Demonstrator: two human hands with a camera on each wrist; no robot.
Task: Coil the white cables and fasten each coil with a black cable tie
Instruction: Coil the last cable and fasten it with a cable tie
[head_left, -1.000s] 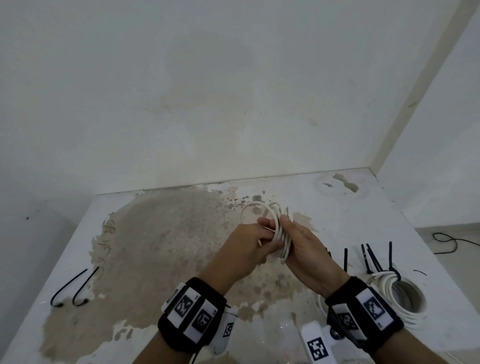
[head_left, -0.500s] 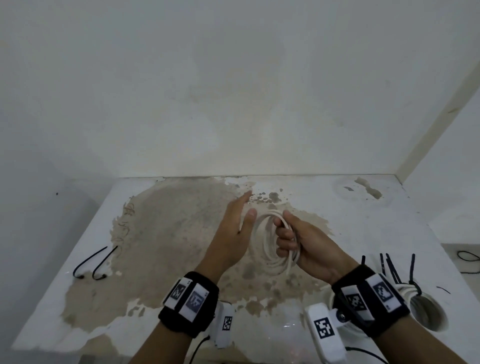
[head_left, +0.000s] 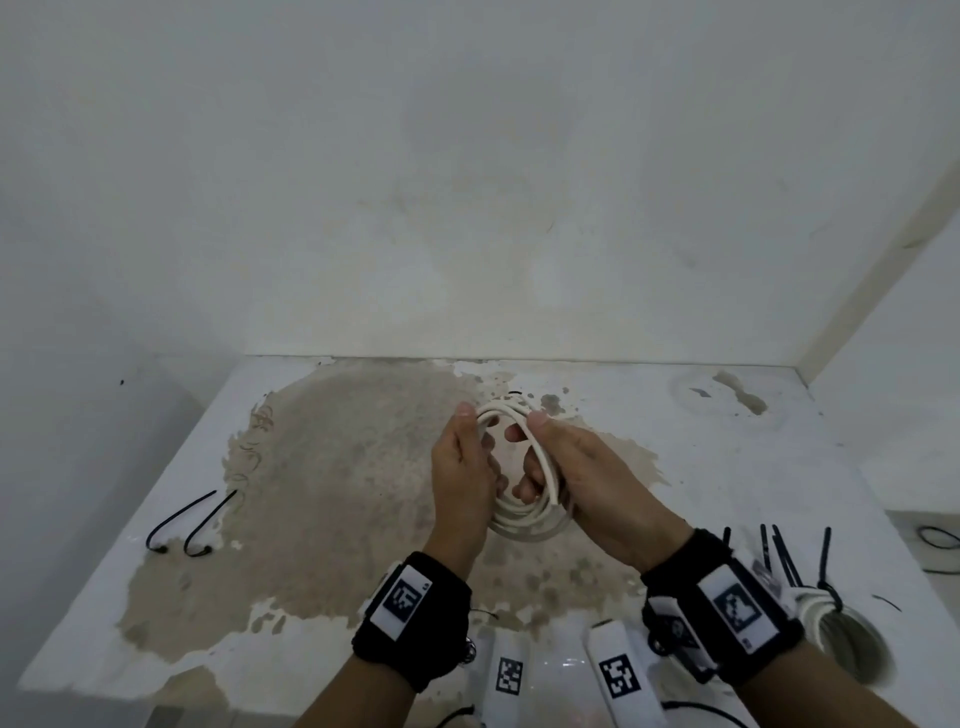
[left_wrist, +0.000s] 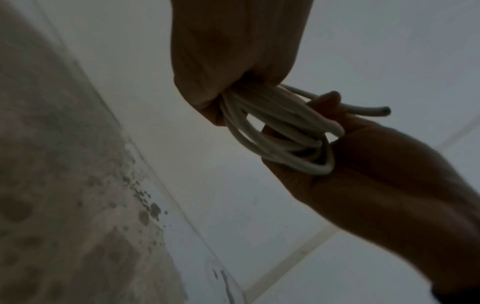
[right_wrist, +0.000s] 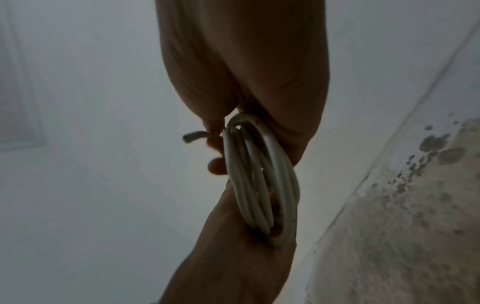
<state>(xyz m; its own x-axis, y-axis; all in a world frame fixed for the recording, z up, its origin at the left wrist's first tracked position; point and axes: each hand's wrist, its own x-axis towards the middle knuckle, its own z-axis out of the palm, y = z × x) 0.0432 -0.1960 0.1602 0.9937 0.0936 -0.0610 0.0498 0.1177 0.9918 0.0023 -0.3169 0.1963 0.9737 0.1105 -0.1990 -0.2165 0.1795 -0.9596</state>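
Both hands hold the white cable coil (head_left: 524, 512) up off the surface (head_left: 675, 452), centre of scene: left hand (head_left: 465, 467) grips the coil's left side, right hand (head_left: 582, 473) has fingers curled through the loops with the thumb pressing on top, probably to keep the turns bunched so they don't spring apart. Cut end (left_wrist: 384, 111) sticks out loose. No tie on yet; spare black cable ties (head_left: 189, 522) lie far left, tied coil (head_left: 826, 613) near right.
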